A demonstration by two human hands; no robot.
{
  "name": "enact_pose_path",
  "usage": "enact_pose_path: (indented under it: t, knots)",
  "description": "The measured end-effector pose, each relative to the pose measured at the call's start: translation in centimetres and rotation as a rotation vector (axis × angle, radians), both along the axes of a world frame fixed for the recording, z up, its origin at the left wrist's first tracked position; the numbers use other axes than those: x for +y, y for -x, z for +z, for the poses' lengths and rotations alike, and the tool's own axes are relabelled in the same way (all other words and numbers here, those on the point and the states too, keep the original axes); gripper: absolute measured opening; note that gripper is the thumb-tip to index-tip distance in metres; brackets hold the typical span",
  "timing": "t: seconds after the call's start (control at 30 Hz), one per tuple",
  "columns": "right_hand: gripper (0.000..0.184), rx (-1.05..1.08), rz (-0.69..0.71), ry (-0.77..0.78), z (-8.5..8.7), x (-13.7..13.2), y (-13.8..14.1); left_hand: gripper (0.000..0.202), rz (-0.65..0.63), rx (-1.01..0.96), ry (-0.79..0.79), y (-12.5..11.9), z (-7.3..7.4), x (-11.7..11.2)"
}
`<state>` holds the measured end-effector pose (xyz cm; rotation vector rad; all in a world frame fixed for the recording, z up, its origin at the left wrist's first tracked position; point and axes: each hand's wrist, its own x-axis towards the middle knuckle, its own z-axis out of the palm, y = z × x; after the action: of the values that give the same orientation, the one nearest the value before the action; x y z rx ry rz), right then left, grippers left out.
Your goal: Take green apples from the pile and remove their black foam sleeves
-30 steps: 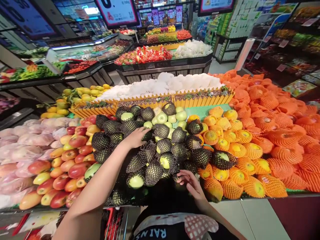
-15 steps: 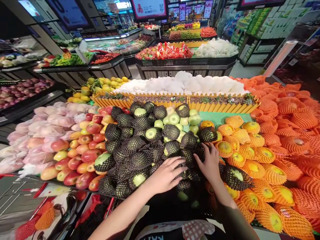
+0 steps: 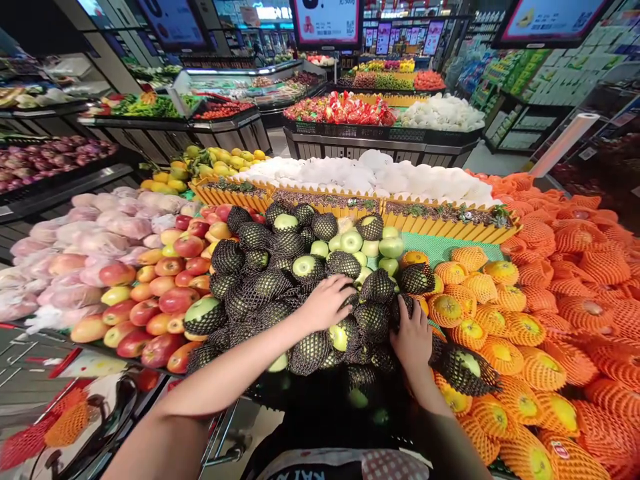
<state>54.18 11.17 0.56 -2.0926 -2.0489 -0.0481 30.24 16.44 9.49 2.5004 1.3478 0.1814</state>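
Note:
A heap of green apples in black foam nets fills the middle of the fruit stand. My left hand lies on top of the heap with its fingers curled over a netted apple. My right hand rests just to the right, palm down, fingers spread over the black-netted fruit near the front. A few bare green apples sit at the back of the heap.
Red and yellow mangoes lie to the left, pink-netted fruit beyond them. Orange-netted fruit covers the right side. A yellow picket divider and white-netted fruit are behind. A shopping cart stands at lower left.
My left hand has moved up and slightly right onto the top of the heap. My right hand has slid a little lower and stays on the black-netted fruit.

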Motion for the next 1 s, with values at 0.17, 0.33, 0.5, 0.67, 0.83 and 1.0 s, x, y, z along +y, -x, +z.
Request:
enact_pose_path:
  t: [0.17,0.33,0.5,0.67,0.83,1.0]
  knots:
    - [0.073,0.021,-0.002,-0.009,-0.2,-0.2,-0.1,0.056,0.184,0.106,0.102,-1.4,0.6,9.1]
    - [0.074,0.1,-0.018,-0.013,-0.4,-0.5,-0.2,0.076,0.392,0.151,0.146,-2.5,-1.0,15.8]
    - [0.071,0.116,-0.03,-0.012,-0.3,-0.6,0.1,0.088,0.454,0.16,0.178,-4.0,-2.6,18.1]
    - [0.071,0.093,-0.015,-0.058,-0.6,-0.6,-0.1,0.084,0.477,0.104,0.095,-3.9,-1.5,17.7]
    - [0.055,0.442,0.146,-0.376,1.7,-2.5,-0.4,0.077,0.524,-0.044,-0.046,-1.4,2.5,12.4]
    - [0.06,1.19,0.257,-0.223,5.3,-6.8,3.5,0.084,0.297,-0.378,-0.096,1.8,4.0,-1.0]
